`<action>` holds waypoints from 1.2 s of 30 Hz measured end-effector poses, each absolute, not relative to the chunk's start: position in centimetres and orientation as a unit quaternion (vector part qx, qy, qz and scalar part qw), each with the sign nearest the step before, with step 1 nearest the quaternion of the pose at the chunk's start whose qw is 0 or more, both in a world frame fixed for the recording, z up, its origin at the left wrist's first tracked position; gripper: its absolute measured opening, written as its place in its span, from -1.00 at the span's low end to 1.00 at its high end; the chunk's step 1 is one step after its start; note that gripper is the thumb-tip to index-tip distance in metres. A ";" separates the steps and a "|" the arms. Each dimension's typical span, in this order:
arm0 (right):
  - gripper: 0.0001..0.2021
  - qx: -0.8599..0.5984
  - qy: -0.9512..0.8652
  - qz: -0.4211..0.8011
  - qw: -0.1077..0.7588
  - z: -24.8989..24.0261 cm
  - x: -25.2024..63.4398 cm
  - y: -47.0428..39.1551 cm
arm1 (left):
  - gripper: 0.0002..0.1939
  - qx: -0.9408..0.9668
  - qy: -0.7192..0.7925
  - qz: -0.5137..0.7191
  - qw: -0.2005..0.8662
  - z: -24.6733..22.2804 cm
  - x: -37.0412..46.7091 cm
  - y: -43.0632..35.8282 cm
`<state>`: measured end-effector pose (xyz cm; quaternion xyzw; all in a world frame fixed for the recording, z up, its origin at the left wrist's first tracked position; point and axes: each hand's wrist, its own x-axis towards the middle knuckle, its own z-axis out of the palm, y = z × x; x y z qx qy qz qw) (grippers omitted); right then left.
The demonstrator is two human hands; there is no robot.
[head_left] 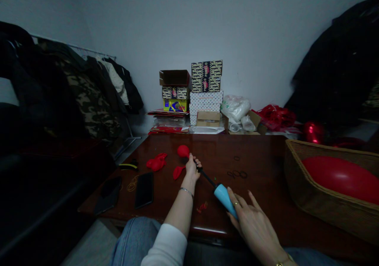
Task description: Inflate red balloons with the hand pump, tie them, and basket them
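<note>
A balloon pump [222,197] with a light blue body and a black rod lies slantwise over the brown table. My left hand [193,168] is closed around the pump's black nozzle end, where a small, partly filled red balloon [183,151] sticks out past the fingers. At the blue end, my right hand [251,220] has the pump between thumb and index finger, with its other fingers stretched out; the palm side is hidden. Beside my left hand lies a limp red balloon [178,172]. Farther left is a bunch of flat red balloons [156,162].
A wicker basket [328,210] at the right holds a large red balloon [340,175]. Two dark phones [144,190] and tan rubber bands [132,184] lie left. Dark bands [237,174] and red scraps [202,207] are on the table [260,151]. Boxes [206,102] stand behind.
</note>
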<state>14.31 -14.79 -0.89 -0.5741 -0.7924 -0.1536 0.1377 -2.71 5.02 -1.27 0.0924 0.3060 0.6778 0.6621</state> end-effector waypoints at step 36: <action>-0.44 -0.589 -0.781 -0.121 0.169 -1.3 14.9 -16.9 | -0.61 0.089 0.314 0.672 0.665 -1.5 -2.2 4.7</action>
